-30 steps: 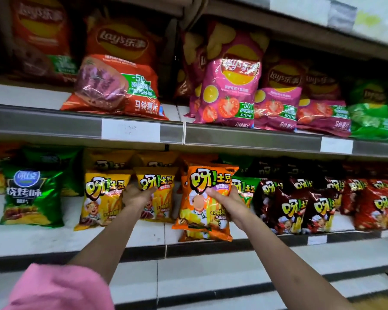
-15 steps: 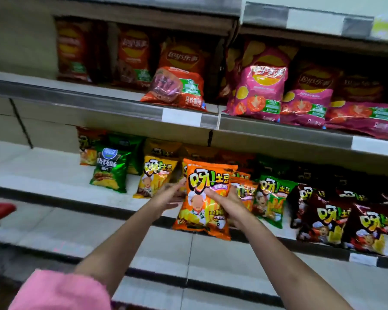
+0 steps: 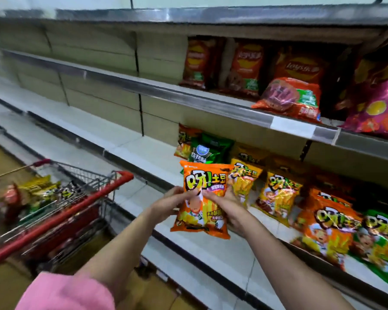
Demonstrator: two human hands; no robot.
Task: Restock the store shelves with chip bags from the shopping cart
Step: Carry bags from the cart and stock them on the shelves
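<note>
A glossy orange chip bag with a cartoon chef (image 3: 203,198) is held upright between both hands, in front of the white middle shelf (image 3: 143,151). The left hand (image 3: 169,203) grips its left edge, thumb curled over the front; the right hand (image 3: 227,205) clasps its right edge, fingers partly behind the bag. Left of the bag stands a red-handled wire shopping cart (image 3: 61,218) with more bags inside. Just right of the bag, yellow chip bags (image 3: 278,195) lie on that shelf.
</note>
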